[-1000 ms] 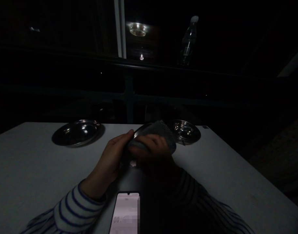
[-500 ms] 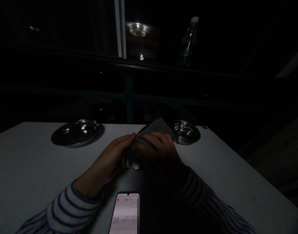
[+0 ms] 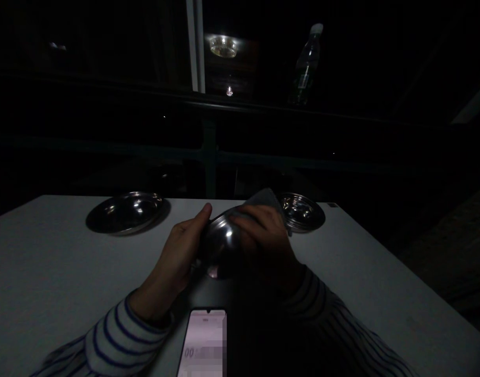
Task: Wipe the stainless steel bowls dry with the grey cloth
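Note:
The scene is very dark. My left hand [image 3: 177, 256] grips a shiny steel bowl [image 3: 220, 243], tilted on edge above the white table [image 3: 47, 272], with my thumb up at its rim. My right hand [image 3: 265, 235] is closed on a grey cloth [image 3: 265, 199] and presses it against the far side of the bowl. Both sleeves are white with dark stripes.
A steel plate [image 3: 124, 212] lies on the table at the back left and another steel plate [image 3: 302, 210] at the back right. A lit phone [image 3: 204, 343] lies at the near edge. A plastic bottle [image 3: 306, 65] stands on a dark ledge behind.
The bowl has turned so that more of its shiny surface shows toward me. My right hand with the cloth has slid over the bowl's top edge.

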`<state>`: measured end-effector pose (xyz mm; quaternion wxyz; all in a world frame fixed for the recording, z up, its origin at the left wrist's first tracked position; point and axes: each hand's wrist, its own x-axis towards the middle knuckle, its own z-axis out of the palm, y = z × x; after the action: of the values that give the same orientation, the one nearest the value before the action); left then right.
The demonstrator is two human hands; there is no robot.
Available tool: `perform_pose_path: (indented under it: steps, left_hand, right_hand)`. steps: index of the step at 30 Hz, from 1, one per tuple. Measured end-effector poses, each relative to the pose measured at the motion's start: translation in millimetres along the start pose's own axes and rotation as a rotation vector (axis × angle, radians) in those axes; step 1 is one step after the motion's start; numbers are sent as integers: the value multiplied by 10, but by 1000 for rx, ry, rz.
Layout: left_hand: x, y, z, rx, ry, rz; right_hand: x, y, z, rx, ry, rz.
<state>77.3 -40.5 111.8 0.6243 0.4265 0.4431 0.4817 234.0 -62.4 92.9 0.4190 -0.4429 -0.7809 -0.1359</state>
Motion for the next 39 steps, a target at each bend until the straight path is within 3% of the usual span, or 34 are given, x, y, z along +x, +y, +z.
perform_pose_path:
  steps: [2, 4, 10, 17, 19, 22, 24, 26, 29, 32, 39]
  left_hand:
    - [9, -3, 3, -40, 1, -21]
    - [12, -7, 12, -50, -4, -26]
    - [10, -27, -2, 26, -44, -4]
    - [36, 5, -42, -84, -52, -7]
    - [31, 6, -36, -77, -71, 3]
    - [19, -2, -31, -47, -89, 34]
    - [15, -1, -35, -37, -83, 44]
    - [18, 6, -42, -46, -64, 30]
    - [28, 17, -47, -102, -62, 1]
    - [34, 18, -40, -144, -127, -21]
    - [-11, 27, -50, -157, -420, -155]
  right_hand:
    - [18, 135, 19, 87, 96, 140]
    - [23, 158, 39, 94, 127, 176]
    - [0, -157, 36, -75, -128, -127]
    - [44, 211, 7, 175, 148, 222]
    - [35, 131, 2, 103, 154, 170]
    - [11, -70, -2, -52, 56, -42]
    - [3, -100, 2, -60, 18, -108]
    - [5, -6, 16, 25, 61, -35]
    - [16, 218, 44, 210, 167, 199]
    - [24, 320, 55, 267, 221, 285]
    - [46, 294, -16, 221, 179, 144]
